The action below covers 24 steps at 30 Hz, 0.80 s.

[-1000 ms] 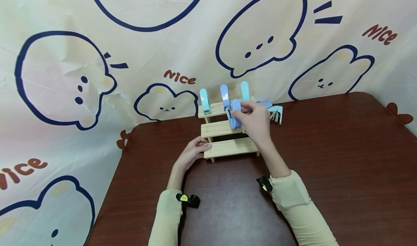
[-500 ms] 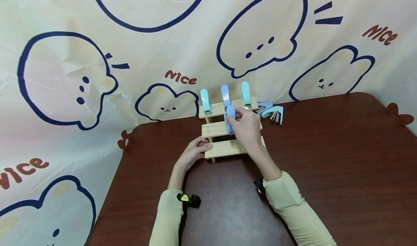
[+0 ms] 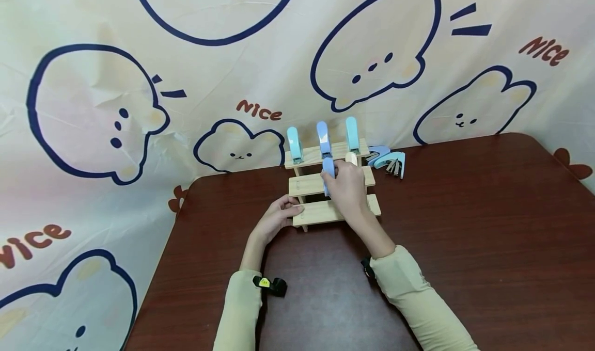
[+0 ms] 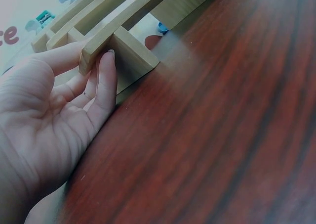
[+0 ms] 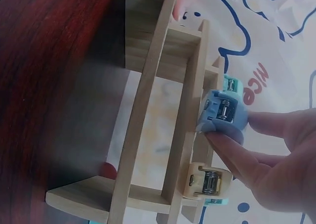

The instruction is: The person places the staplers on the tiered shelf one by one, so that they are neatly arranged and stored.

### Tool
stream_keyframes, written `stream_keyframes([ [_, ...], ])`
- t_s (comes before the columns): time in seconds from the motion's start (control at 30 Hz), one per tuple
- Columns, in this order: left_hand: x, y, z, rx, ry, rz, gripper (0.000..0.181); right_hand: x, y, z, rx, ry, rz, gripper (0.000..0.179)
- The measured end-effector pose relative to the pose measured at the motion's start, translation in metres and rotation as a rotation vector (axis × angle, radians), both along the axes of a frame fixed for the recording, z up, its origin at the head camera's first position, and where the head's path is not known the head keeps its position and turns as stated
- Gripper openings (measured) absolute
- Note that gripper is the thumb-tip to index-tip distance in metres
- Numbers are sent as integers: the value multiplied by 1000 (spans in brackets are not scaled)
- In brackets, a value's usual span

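Head view: the right hand (image 3: pixel 348 188), thumb and fingers pinched on a small blue plastic stapler (image 3: pixel 328 169), holds it at the middle tier of a three-tier pale wooden rack (image 3: pixel 316 214). The left hand (image 3: pixel 274 219) is clamped on the lowest tier's left end. Along the far top tier stand a turquoise stapler (image 3: pixel 294 144), a periwinkle stapler (image 3: pixel 323 138) and another turquoise one. Red lettering on the white backdrop (image 3: pixel 259 110) reads "Nice"; the yellow tag (image 3: pixel 263 283) at the left wrist is illegible.

Left wrist view: thumb and fingers pinch the board's end; an uneven pull could tilt the rack and topple the staplers.

Right wrist view: a cream stapler stands near the held one; brushing fingers could topple it. Board contact cannot be judged; no brand is legible.
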State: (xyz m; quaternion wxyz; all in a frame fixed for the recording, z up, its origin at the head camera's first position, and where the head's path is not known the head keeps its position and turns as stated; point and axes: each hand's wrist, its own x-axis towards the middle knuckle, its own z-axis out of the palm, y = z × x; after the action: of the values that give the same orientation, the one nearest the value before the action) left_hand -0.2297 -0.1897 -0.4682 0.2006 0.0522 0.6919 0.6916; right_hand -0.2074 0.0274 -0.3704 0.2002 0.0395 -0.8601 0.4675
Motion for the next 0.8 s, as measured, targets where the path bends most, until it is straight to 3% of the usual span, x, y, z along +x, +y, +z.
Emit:
stream_keyframes([
  [0.33,1,2,1,-7,-14,15,15,0,-5,-4,99,-20,-17,26],
  [0.8,2,2,2,-10,-11,20,15,-3,-6,-8,124,16,-24,28],
])
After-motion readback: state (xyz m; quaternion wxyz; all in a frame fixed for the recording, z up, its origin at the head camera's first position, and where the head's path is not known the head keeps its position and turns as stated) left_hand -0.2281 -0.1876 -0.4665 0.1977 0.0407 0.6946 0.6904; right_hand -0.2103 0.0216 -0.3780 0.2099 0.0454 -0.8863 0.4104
